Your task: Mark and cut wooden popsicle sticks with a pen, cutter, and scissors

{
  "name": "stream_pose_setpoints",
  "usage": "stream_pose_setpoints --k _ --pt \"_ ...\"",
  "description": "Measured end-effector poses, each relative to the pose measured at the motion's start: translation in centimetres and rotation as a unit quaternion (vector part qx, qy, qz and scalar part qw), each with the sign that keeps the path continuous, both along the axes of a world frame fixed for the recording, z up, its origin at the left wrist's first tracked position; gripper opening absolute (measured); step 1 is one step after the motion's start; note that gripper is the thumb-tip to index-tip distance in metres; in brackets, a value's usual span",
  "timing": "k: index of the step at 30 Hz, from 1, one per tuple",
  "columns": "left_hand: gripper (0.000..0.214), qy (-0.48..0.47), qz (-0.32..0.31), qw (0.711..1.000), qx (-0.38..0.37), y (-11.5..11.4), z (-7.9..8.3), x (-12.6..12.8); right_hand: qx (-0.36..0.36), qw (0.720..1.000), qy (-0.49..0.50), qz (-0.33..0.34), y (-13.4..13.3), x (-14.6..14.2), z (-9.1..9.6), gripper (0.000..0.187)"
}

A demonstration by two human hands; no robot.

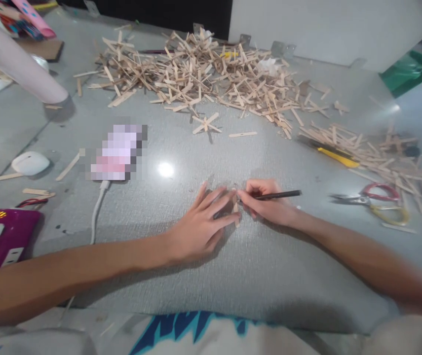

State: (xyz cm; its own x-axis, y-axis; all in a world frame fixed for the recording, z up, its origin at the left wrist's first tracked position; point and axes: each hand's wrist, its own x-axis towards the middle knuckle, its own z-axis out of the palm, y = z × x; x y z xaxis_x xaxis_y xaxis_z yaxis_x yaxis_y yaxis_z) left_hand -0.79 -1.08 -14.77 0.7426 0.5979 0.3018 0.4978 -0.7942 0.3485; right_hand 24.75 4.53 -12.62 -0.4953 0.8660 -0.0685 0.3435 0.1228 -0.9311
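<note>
A small wooden craft stick lies on the grey table in front of me, partly covered by fingers. My left hand steadies it between forefinger and thumb, the other fingers spread over the table. A slim black pen is pinched in my right hand, its tip down beside the stick and mostly hidden by the fingers. Farther off stand a star-like piece of crossed sticks and a single loose stick.
A large heap of craft-stick pieces spreads across the back. Scissors and a yellow-and-black cutter lie right, near more sticks. On the left are a blurred phone with its cable, a white case and a purple device.
</note>
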Motion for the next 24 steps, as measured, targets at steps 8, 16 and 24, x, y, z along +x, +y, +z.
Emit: stream_pose_setpoints --k 8,16,24 --pt "0.041 0.044 0.006 0.999 0.017 -0.17 0.51 0.19 -0.006 1.000 0.001 -0.005 -0.03 0.05 -0.06 0.051" --pt "0.056 0.091 0.019 0.996 0.017 -0.58 0.48 0.13 -0.006 1.000 0.008 -0.013 -0.11 0.01 -0.11 0.053" --pt "0.052 0.097 0.023 0.995 0.018 -0.60 0.21 -0.05 -0.018 1.000 0.011 -0.010 -0.16 0.06 -0.22 0.051"
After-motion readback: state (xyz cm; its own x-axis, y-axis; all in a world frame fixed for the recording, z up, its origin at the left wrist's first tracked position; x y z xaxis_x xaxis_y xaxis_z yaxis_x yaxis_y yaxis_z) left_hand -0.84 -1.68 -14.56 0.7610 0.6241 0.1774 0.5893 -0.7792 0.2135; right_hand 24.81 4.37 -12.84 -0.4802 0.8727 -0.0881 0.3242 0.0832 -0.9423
